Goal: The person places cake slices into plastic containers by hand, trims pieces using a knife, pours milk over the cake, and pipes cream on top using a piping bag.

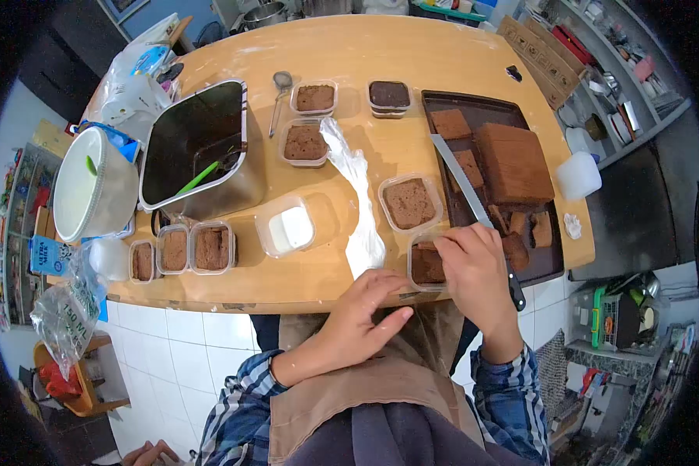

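A clear plastic container (427, 268) with a piece of chocolate cake in it stands at the table's front edge. My right hand (476, 268) is over its right side, fingers bent together down at the cake. Whatever lies between those fingertips is hidden. Just left of the container, my left hand (365, 314) has its fingers stretched out and thumb apart, holding nothing. Behind the container is another cake-filled container (410, 203). A long knife (464, 180) rests across the edge of a dark baking tray (532, 252), which bears a cake block (514, 163) and several cut pieces.
A white piping bag (357, 194) lies mid-table beside a container of white cream (289, 227). Further left are a deep metal pan (241, 182) with a green-handled spatula (198, 179), a white bucket (78, 186) and several cake containers (212, 247). Another person's hand (151, 453) shows at bottom left.
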The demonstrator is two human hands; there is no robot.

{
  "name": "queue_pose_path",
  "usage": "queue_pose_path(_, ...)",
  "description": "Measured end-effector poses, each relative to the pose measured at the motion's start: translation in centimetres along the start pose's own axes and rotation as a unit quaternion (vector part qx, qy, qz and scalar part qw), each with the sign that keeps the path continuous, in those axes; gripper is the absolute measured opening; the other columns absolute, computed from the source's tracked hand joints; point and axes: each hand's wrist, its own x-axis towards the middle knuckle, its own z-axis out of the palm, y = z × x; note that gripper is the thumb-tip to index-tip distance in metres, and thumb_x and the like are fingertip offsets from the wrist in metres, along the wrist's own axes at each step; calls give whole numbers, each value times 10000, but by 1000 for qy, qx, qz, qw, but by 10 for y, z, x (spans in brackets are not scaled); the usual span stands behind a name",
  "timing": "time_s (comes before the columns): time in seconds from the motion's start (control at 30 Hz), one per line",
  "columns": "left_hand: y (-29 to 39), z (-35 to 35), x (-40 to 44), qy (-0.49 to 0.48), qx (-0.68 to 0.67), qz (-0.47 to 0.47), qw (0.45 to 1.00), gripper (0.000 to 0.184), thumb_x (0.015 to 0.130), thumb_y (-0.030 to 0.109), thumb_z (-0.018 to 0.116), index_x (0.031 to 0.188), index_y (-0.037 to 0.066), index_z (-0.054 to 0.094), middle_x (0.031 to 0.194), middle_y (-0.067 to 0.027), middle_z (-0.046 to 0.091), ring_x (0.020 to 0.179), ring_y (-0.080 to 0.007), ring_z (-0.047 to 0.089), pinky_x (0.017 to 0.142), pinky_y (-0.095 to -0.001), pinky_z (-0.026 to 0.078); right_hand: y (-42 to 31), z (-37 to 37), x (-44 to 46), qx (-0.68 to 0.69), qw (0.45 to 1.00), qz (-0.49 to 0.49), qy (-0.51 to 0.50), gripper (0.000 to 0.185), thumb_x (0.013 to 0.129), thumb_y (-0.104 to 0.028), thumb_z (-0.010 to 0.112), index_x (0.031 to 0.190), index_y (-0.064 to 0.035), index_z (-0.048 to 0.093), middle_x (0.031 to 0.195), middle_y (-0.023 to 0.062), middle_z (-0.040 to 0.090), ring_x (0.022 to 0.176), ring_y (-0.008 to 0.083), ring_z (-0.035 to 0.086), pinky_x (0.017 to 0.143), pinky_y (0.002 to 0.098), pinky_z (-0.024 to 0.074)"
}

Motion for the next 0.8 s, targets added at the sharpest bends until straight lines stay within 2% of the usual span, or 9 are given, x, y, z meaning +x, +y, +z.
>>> queue_pose_path(0.07,-2,5,1,3,40,29,999,345,792,124,627,1085,-21,519,1041,-181,497,934,-323,512,806,-360,432,-2,5,2,-25,1000,10,-16,117,676,-72,558,776,-37,606,797,70,549,789,240,508,711,374,379)
queue_pose_path(0.17,-4,9,3,-2,84,55,995,367,787,131,632,1090,-40,515,1043,-194,494,928,-329,502,811,-366,433,-4,10,3,-59,998,12,-36,87,679,-88,553,740,-44,598,770,68,528,772,236,495,700,371,374)
queue_pose_path(0.37,-7,13,4,-22,107,50,993,375,787,130,642,1096,-40,516,1099,-215,450,985,-333,497,858,-369,426,0,18,2,-70,997,-8,-32,97,675,-99,554,741,-50,605,753,58,530,767,228,489,693,361,368)
queue_pose_path(0.7,-3,12,8,-24,146,60,987,365,777,136,647,1071,-47,532,1099,-224,447,1005,-347,490,869,-381,432,4,22,1,-42,999,-14,4,101,643,-81,561,720,-47,618,709,47,513,744,223,486,646,353,364)
queue_pose_path(0.8,-3,14,8,-32,137,60,988,354,775,133,647,1058,-48,536,1103,-226,443,1018,-350,487,879,-383,426,4,20,2,-50,999,-9,-19,108,632,-50,606,737,-44,632,730,54,539,732,231,502,646,352,376)
